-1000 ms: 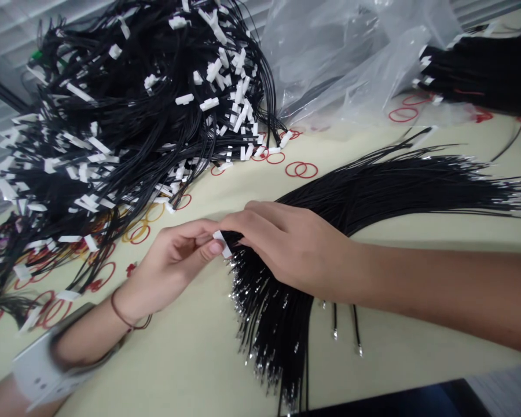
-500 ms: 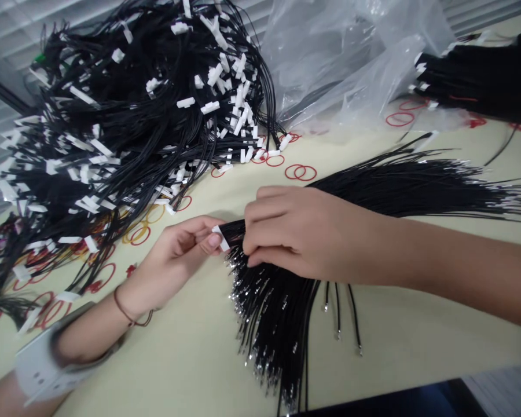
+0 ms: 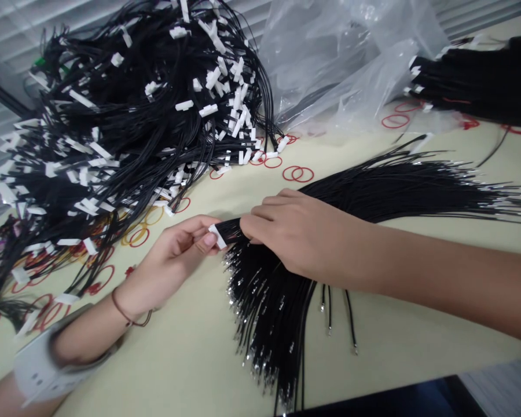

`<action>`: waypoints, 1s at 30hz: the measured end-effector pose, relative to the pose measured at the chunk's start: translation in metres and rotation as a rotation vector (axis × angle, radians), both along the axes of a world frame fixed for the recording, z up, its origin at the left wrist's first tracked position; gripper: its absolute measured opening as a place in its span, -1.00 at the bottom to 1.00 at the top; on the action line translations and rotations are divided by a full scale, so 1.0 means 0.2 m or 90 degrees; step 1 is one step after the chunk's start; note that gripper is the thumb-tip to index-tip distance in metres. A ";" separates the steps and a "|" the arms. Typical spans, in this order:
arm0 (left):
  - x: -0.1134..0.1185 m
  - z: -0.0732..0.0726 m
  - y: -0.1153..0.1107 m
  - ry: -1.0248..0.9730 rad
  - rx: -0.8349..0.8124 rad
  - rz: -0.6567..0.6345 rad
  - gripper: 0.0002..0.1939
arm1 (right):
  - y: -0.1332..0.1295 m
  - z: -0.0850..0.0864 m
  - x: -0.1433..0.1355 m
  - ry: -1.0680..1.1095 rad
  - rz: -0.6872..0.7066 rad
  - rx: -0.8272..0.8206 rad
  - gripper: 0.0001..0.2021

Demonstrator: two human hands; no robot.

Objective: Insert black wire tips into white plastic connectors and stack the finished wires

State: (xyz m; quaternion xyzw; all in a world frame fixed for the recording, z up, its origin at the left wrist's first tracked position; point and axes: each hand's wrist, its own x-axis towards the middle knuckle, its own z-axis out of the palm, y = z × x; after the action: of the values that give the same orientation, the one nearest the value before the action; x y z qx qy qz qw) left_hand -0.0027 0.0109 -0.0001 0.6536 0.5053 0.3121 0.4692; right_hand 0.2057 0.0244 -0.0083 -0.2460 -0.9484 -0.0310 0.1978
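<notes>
Between thumb and fingers, my left hand (image 3: 186,243) pinches a white connector housing (image 3: 217,236). Several black wires run from the housing toward my right hand (image 3: 304,231), whose fingers are closed at those wires, just right of the housing. The fingertips are partly hidden, so the exact wire they grip does not show. Under my right hand lies a thick bundle of black wires (image 3: 264,324) with shiny metal terminals at its lower ends. Its other part (image 3: 399,188) fans out to the right.
A large heap of finished-looking black wires with white connectors (image 3: 156,110) fills the back left. Red rubber bands (image 3: 298,174) are scattered on the table. Behind are a clear plastic bag (image 3: 330,63) and another black wire bundle (image 3: 481,81). A dark flat object (image 3: 399,402) lies at the front edge.
My right hand has turned slightly, its fingers drawing together nearer the wires behind the connector. My left hand still pinches the connector housing. The whole view has shifted a little.
</notes>
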 end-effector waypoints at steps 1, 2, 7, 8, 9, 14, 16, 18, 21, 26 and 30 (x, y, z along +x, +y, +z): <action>0.00 0.00 0.00 0.000 0.001 0.000 -0.89 | 0.00 0.00 0.00 0.011 -0.022 -0.015 -0.86; 0.01 0.00 0.00 0.000 -0.002 0.000 -0.89 | 0.00 0.00 -0.01 0.026 -0.039 -0.040 -0.88; 0.01 0.02 -0.01 0.006 -0.011 0.003 -0.90 | -0.01 0.00 -0.03 0.105 -0.082 -0.161 -0.83; 0.01 0.02 -0.01 0.004 -0.010 -0.001 -0.91 | -0.01 0.00 -0.03 0.114 -0.097 -0.169 -0.82; 0.01 0.02 -0.01 0.001 -0.010 -0.003 -0.91 | -0.02 0.01 -0.04 0.121 -0.116 -0.174 -0.83; 0.01 0.02 -0.01 -0.025 -0.009 -0.017 -0.89 | -0.04 0.00 -0.05 0.149 -0.185 -0.178 -0.84; 0.01 0.02 -0.01 -0.031 -0.010 -0.017 -0.88 | -0.04 -0.01 -0.05 0.164 -0.177 -0.183 -0.83; 0.01 0.02 0.00 -0.028 -0.016 -0.009 -0.88 | -0.03 -0.02 -0.05 0.176 -0.166 -0.186 -0.82; 0.01 0.02 0.00 -0.033 -0.028 -0.005 -0.88 | -0.03 -0.02 -0.05 0.182 -0.170 -0.189 -0.81; 0.01 0.01 -0.01 -0.059 -0.051 -0.008 -0.91 | -0.03 -0.03 -0.05 0.167 -0.177 -0.185 -0.80; 0.02 0.02 -0.01 -0.069 -0.068 0.004 -0.94 | -0.02 -0.03 -0.05 0.147 -0.175 -0.183 -0.78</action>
State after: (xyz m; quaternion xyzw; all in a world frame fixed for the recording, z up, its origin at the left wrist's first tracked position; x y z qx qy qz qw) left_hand 0.0021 0.0081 0.0039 0.6080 0.4975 0.3210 0.5290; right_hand 0.1947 0.0197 -0.0134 -0.4008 -0.8715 0.1063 0.2617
